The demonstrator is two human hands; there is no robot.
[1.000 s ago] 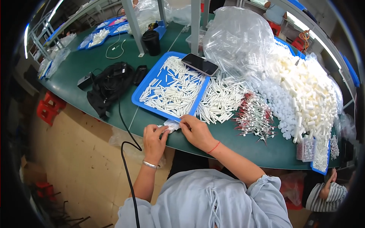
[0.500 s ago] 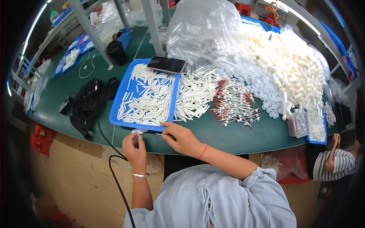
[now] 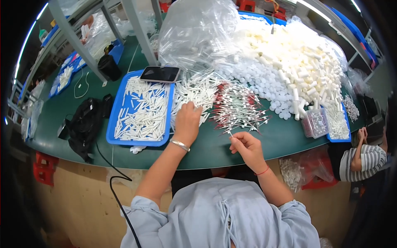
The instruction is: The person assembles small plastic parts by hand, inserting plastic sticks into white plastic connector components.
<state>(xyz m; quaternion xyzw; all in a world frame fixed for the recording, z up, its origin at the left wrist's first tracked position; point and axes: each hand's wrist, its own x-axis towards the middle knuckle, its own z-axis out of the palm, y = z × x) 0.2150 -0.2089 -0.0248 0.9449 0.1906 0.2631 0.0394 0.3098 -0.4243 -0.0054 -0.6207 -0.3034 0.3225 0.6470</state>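
My left hand (image 3: 188, 124) is at the loose pile of white sticks (image 3: 202, 89), just right of the blue tray. Its fingers are curled down onto the sticks, and the fingertips are partly hidden. At the near edge of a bundle of red and pale wires with white ends (image 3: 239, 108), my right hand (image 3: 249, 151) pinches a thin white piece (image 3: 230, 134) between thumb and forefinger; its exact kind is too small to tell. More white sticks fill the blue tray (image 3: 170, 120). A dark-screened phone (image 3: 160, 74) lies across the tray's far edge.
White cylinders (image 3: 302, 70) and translucent round pieces (image 3: 271, 89) are heaped right, near a clear tub (image 3: 316, 123). A large plastic bag (image 3: 198, 33) stands behind. Left lie a black bag (image 3: 84, 122) and a cable (image 3: 113, 194). A co-worker (image 3: 362, 159) sits far right.
My view has turned slightly right. My left hand has gone from the tray's front edge to the stick pile. My right hand has moved away from the tray to the wire bundle.
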